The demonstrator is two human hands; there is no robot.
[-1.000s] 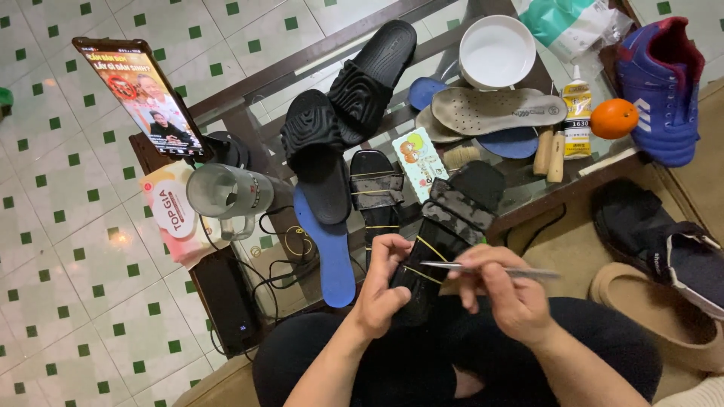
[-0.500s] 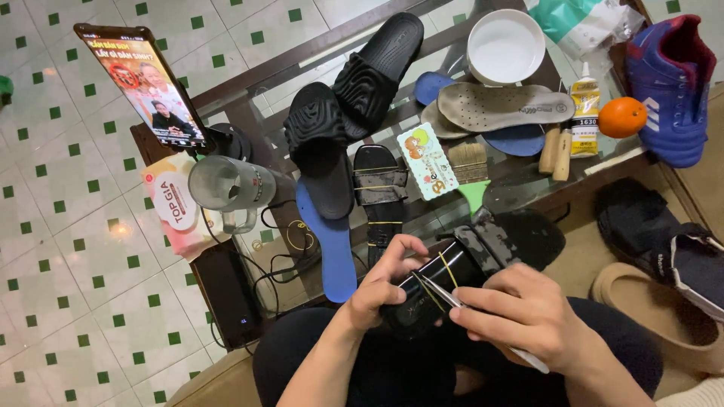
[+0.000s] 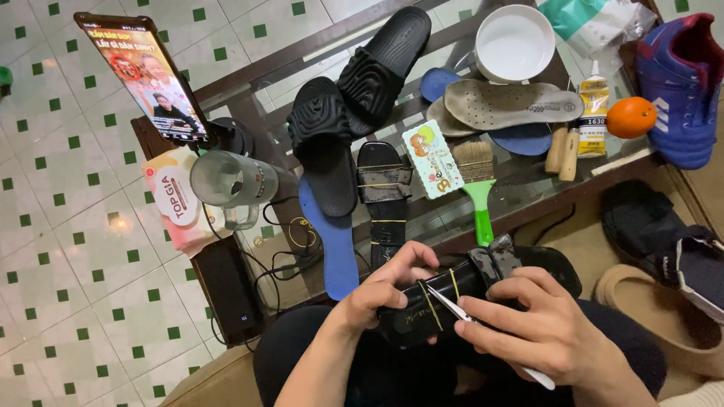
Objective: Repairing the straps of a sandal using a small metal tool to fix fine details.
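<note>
Over my lap, my left hand [image 3: 388, 290] grips the heel end of a black sandal [image 3: 483, 290] bound with yellow rubber bands. My right hand [image 3: 547, 332] holds thin metal tweezers [image 3: 460, 313] whose tip sits under one yellow band on the sandal's sole. The tool's white handle end sticks out below my right palm. A matching black sandal [image 3: 385, 200], also wrapped in yellow bands, lies on the glass table [image 3: 528, 196] just beyond my hands.
On the table lie two black slides [image 3: 347, 113], a blue insole [image 3: 332, 241], tan insoles [image 3: 513, 105], a green-handled brush [image 3: 479, 192], a glue bottle [image 3: 593, 105], an orange [image 3: 630, 117], a white bowl [image 3: 516, 41], a clear mug [image 3: 226, 181] and a propped phone [image 3: 147, 75]. Shoes sit at right.
The sandal swung from pointing away from me to lying crosswise over my lap. My right hand turned over it and set the tool's tip under a yellow band.
</note>
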